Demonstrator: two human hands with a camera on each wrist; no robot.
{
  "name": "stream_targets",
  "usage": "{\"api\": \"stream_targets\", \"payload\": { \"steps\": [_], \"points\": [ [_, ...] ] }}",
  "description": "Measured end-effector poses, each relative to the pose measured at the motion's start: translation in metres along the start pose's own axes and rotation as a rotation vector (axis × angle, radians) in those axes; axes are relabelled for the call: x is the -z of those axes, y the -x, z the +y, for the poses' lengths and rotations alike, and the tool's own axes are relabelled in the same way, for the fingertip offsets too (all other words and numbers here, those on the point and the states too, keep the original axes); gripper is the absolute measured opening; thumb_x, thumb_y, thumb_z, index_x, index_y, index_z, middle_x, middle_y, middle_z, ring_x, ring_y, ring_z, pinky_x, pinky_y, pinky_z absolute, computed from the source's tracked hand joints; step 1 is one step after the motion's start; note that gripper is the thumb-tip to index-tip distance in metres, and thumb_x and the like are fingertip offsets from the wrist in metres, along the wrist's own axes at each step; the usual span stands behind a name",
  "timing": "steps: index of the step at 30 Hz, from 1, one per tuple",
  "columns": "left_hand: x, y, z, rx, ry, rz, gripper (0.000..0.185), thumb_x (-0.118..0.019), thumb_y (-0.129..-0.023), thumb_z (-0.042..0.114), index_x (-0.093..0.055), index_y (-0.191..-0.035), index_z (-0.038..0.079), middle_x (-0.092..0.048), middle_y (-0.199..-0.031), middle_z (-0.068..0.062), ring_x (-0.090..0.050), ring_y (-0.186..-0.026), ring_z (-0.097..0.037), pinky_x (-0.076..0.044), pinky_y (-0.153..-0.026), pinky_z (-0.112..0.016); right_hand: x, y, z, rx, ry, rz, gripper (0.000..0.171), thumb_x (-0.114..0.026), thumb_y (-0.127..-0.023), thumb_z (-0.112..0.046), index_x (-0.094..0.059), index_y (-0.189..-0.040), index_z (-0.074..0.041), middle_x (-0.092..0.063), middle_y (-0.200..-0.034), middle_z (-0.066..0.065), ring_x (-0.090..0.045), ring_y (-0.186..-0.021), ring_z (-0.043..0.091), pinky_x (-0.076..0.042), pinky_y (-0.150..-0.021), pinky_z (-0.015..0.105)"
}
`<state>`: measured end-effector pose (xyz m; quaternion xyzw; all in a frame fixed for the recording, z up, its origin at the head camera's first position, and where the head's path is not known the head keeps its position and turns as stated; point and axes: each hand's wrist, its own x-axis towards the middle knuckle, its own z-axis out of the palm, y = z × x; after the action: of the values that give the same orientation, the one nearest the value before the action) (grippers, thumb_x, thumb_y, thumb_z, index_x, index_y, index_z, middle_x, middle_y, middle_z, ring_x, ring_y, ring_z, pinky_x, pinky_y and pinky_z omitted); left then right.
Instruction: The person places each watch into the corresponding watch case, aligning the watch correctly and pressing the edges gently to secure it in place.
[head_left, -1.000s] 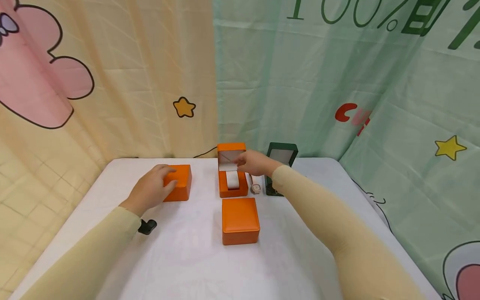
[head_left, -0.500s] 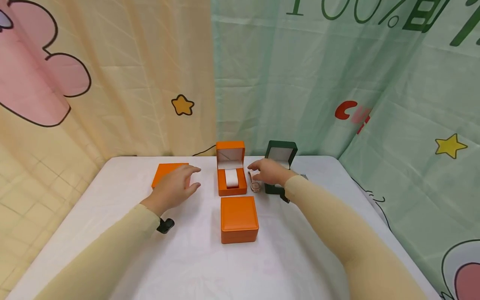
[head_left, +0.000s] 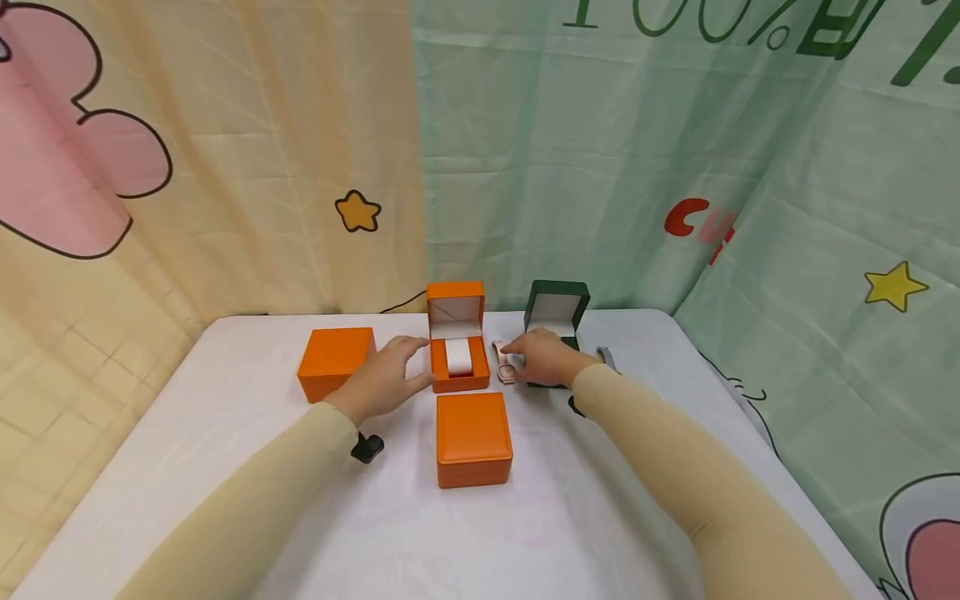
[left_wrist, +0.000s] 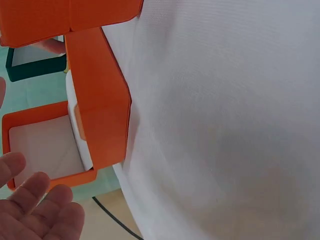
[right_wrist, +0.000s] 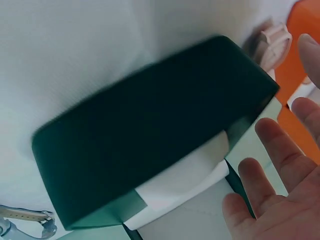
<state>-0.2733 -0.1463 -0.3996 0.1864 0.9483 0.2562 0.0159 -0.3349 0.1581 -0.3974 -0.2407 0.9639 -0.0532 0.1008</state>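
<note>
My head view looking forward and down over the white surface [head_left: 570,517], my left wrist view close beside the open orange box [left_wrist: 97,100], my right wrist view tight on the green box [right_wrist: 145,145], both boxes shared with my head view

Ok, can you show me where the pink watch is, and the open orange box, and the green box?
pink watch [head_left: 504,365], head view, on its strap near the face.
open orange box [head_left: 456,301], head view, on its raised lid.
green box [right_wrist: 150,150], right wrist view, on its dark outer side.
</note>
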Motion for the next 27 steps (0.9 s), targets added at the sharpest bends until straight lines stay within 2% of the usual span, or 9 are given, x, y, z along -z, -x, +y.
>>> {"api": "stream_targets", "payload": {
  "steps": [5,14,22,27],
  "points": [
    [-0.007,-0.011,0.002,0.040,0.017,-0.059,0.077,-0.068,-0.102,0.046,-0.037,-0.163,0.009,-0.037,-0.166,-0.018,-0.049,-0.146,-0.038,-0.039,-0.122,-0.058,-0.005,-0.001,-0.004,0.003,0.096,0.013,0.055,-0.079,-0.095,-0.032,-0.064,-0.146,-0.019,-0.064,-0.147,0.010,-0.048,-0.143,0.040,-0.030,-0.126,0.059],
    [-0.014,-0.030,0.001,0.096,0.040,-0.092,0.077,-0.065,-0.102,0.050,-0.036,-0.164,0.014,-0.030,-0.168,-0.020,-0.047,-0.147,-0.039,-0.036,-0.124,-0.057,-0.015,-0.003,-0.005,-0.020,0.126,0.042,0.050,-0.081,-0.093,-0.039,-0.070,-0.140,-0.025,-0.067,-0.145,0.005,-0.045,-0.146,0.040,-0.024,-0.125,0.066],
    [-0.022,-0.045,0.004,0.090,0.006,-0.089,0.073,-0.065,-0.103,0.046,-0.041,-0.161,0.008,-0.035,-0.161,-0.025,-0.051,-0.142,-0.037,-0.038,-0.124,-0.054,-0.020,-0.003,-0.003,-0.039,0.127,0.070,0.044,-0.081,-0.094,-0.037,-0.072,-0.136,-0.030,-0.072,-0.137,0.001,-0.044,-0.146,0.038,-0.013,-0.125,0.071],
    [-0.028,-0.050,0.003,0.130,-0.006,-0.105,0.074,-0.066,-0.102,0.047,-0.041,-0.161,0.010,-0.038,-0.156,-0.023,-0.055,-0.136,-0.036,-0.041,-0.122,-0.053,-0.025,-0.002,-0.002,-0.033,0.148,0.102,0.042,-0.080,-0.095,-0.037,-0.073,-0.135,-0.030,-0.077,-0.126,-0.002,-0.044,-0.146,0.037,-0.013,-0.124,0.071]
  ]
}}
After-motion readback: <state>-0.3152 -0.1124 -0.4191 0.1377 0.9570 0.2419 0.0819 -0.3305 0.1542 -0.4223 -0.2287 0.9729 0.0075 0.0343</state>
